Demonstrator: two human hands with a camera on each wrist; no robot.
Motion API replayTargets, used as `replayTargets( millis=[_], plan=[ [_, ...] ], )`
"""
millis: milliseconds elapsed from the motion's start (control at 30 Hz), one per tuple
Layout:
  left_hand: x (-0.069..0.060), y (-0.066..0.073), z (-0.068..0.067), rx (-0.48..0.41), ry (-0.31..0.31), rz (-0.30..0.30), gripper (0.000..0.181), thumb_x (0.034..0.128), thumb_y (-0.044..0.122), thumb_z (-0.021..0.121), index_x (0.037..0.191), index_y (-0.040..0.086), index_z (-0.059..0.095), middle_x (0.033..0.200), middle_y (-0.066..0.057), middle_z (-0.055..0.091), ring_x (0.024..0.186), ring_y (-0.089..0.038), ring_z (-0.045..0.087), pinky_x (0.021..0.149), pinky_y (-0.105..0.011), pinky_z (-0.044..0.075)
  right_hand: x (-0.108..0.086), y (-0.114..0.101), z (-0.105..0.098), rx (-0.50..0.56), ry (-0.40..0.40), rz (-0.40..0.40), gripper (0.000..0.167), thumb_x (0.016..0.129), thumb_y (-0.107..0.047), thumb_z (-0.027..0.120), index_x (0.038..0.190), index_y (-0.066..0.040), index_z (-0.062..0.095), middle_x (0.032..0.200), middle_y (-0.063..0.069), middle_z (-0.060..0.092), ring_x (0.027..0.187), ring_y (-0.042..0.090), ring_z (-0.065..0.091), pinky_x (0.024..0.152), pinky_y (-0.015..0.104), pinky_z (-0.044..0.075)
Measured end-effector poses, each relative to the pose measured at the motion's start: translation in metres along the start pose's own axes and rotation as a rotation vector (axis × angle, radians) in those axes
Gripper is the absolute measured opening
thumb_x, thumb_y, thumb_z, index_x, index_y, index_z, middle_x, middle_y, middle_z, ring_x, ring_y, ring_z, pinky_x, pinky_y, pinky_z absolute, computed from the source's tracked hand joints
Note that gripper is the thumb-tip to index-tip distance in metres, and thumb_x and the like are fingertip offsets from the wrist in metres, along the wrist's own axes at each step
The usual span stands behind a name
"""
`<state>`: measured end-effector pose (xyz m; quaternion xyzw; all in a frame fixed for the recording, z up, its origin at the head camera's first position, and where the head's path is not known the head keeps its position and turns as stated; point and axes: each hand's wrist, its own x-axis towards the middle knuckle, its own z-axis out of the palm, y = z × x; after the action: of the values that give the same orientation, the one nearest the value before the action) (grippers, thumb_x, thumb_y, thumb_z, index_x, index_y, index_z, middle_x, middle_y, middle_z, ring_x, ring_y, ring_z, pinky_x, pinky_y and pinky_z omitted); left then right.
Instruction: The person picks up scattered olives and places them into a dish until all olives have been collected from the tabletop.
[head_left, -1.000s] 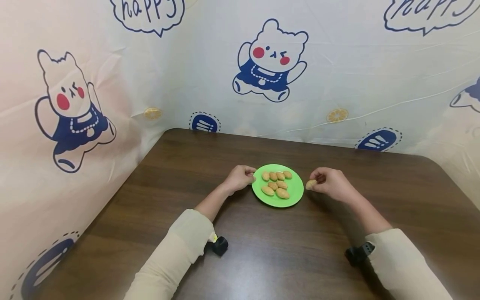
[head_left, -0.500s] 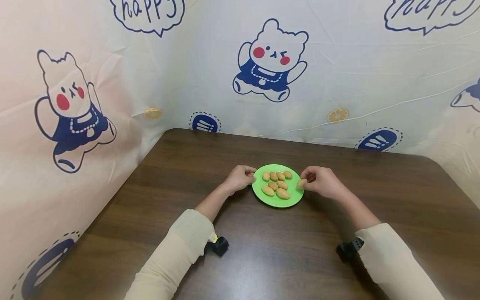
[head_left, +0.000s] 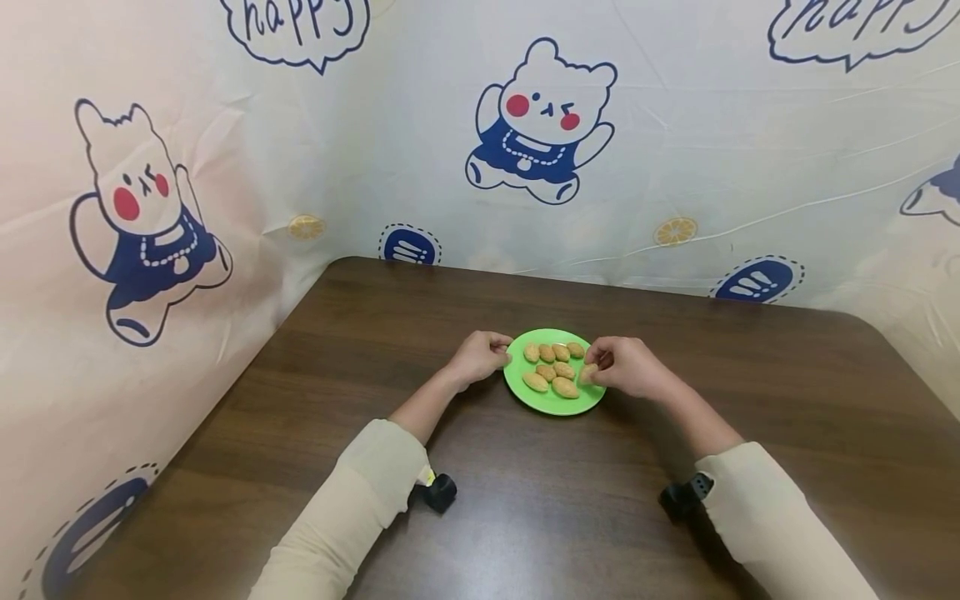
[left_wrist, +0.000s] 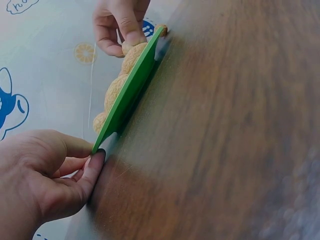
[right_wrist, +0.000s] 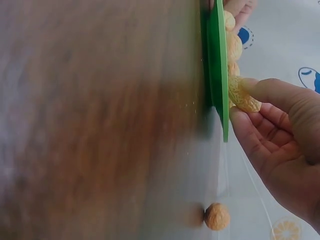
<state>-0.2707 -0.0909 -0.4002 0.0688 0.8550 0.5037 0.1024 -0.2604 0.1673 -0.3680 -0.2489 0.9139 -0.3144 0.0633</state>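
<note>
A round green plate (head_left: 547,406) lies on the table with several tan, oval, rough-skinned nuts (head_left: 535,382) on it. My left hand (head_left: 477,358) pinches the plate's left rim between thumb and fingers, clearly seen in the left wrist view. Over the right side of the plate, my right hand (head_left: 632,367) pinches another nut (right_wrist: 246,101) between thumb and fingertip. The right wrist view shows its net-like ridges; it stands tilted, close to the plate's surface. Whether it touches the plate or its neighbours I cannot tell.
Off the plate, one more round brown nut (right_wrist: 217,216) rests on the table in the right wrist view; my right hand and arm seem to hide it from above. The dark wooden table (head_left: 360,333) is bordered by a printed cloth backdrop (head_left: 420,125).
My right hand has come left with the nut, from just outside the plate's right rim to over the plate. The left hand and the plate have stayed in place.
</note>
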Motion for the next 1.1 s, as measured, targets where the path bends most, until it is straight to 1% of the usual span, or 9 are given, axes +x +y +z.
replayTargets(
  millis=[200,600,933,1100],
  plan=[
    [0.0001,-0.0005,-0.0003,0.006,0.0,0.008,0.038,0.0903,0.006,0.057,0.127,-0.002,0.054,0.111,-0.012,0.059,0.102,-0.02,0.052,0.078,-0.028,0.046,0.0018,-0.0006,0.0032,-0.01,-0.023,-0.009,0.012,0.076,-0.006,0.071,0.085,-0.004,0.064,0.077,0.002,0.062,0.072,0.015,0.057,0.058,0.028,0.047],
    [-0.0006,-0.0011,-0.0008,-0.001,0.002,0.005,0.038,0.0905,0.006,0.057,0.127,-0.002,0.054,0.111,-0.012,0.058,0.103,-0.021,0.052,0.079,-0.028,0.046,0.0024,-0.0014,0.005,-0.048,-0.036,-0.033,0.012,0.076,-0.005,0.071,0.085,-0.005,0.064,0.079,0.002,0.063,0.076,0.017,0.059,0.061,0.028,0.048],
    [0.0015,-0.0024,-0.0002,0.004,0.003,0.004,0.038,0.0901,0.007,0.058,0.127,-0.002,0.054,0.109,-0.012,0.059,0.101,-0.02,0.053,0.079,-0.028,0.046,0.0045,-0.0042,0.0047,-0.064,-0.046,-0.016,0.014,0.075,-0.008,0.073,0.085,-0.006,0.064,0.078,0.001,0.063,0.076,0.017,0.059,0.062,0.028,0.047],
    [0.0016,-0.0023,0.0,-0.001,-0.003,0.004,0.038,0.09,0.007,0.058,0.127,-0.002,0.054,0.11,-0.011,0.059,0.101,-0.02,0.053,0.078,-0.027,0.045,0.0043,-0.004,0.0034,-0.093,-0.047,-0.017,0.014,0.076,-0.011,0.074,0.085,-0.006,0.065,0.079,0.001,0.063,0.076,0.017,0.059,0.064,0.03,0.048]
  ],
)
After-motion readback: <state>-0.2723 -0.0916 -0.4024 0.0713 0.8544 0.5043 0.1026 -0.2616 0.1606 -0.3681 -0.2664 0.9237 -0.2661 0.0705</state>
